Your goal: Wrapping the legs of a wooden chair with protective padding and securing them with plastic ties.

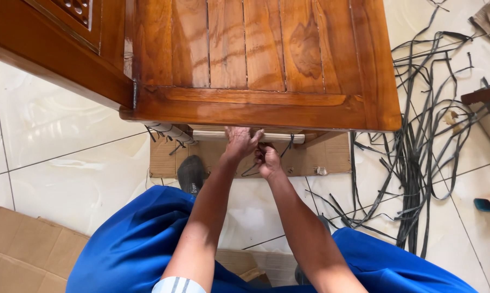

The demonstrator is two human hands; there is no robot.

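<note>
Because the dark strap (254, 163) is pinched only at the fingertips, it could slip and slacken, I judge, beneath the front edge of the wooden furniture piece (261, 103); the left hand (239, 142) curls loosely against the pale rod (212, 135), the right hand (267, 160) closes tightly on the strap

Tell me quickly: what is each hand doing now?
Left hand: gripping the pale wooden rail.
Right hand: closed on a thin dark strap.
</note>
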